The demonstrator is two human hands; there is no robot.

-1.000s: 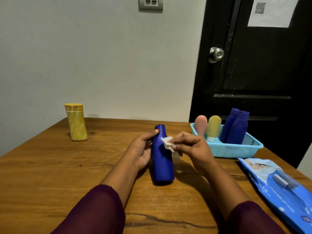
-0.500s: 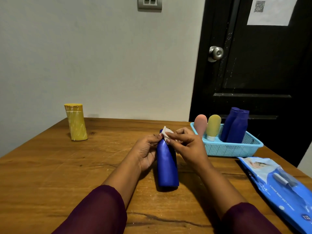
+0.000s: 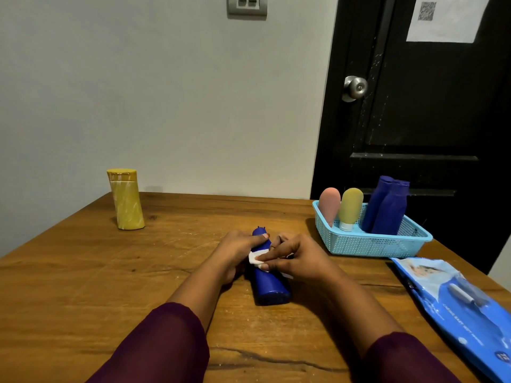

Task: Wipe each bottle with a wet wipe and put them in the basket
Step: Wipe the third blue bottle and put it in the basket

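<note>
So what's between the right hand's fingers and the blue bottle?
A small folded white wet wipe, pinched by the right hand against the blue bottle; the head view shows it.

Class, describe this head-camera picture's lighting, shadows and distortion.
Head view: dim, warm light; the blue bottle casts a soft shadow on the table; the doorknob glints; the door leans, a wide-angle effect; little blur.

Mid-table (image 3: 83,286), the lying bottle (image 3: 269,288) sits between the left hand (image 3: 235,251) and right hand (image 3: 297,258), with a wipe (image 3: 254,257) on it. The standing bottle (image 3: 127,203) is at the far left, near the wall (image 3: 166,106). At the right rear, the basket (image 3: 367,244) holds 4 bottles (image 3: 387,208). The wipes pack (image 3: 456,305) lies before it.
</note>
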